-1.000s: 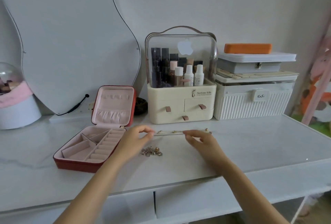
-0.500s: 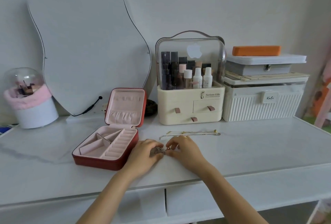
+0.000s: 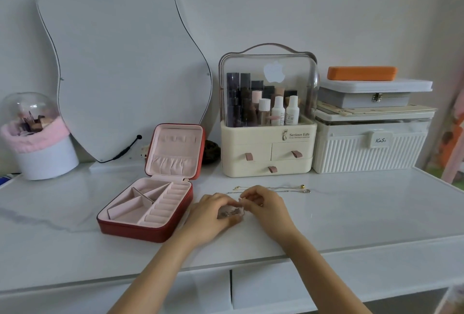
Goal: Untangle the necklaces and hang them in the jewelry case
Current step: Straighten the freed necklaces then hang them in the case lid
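A small tangled clump of chain (image 3: pixel 229 212) lies on the white tabletop between my hands. My left hand (image 3: pixel 213 215) cups it from the left, thumb and fingers pinched at it. My right hand (image 3: pixel 266 207) pinches a bit of the chain at the clump's upper right. Just behind my hands, a thin gold necklace (image 3: pixel 288 189) is stretched out straight on the table. The red jewelry case (image 3: pixel 150 228) with pink lining stands open to the left, its lid upright and its hooks bare.
A cream cosmetics organizer (image 3: pixel 268 148) and a white ribbed box (image 3: pixel 369 148) with stacked cases stand at the back. A wavy mirror (image 3: pixel 120 62) leans on the wall. A domed pink-trimmed holder (image 3: pixel 37 143) sits far left. The table's front edge (image 3: pixel 351 251) is near.
Both hands left the straightened necklace, which stays laid out at the back, and came down onto the tangled clump. They now pinch it together. The view shifted left and closer.
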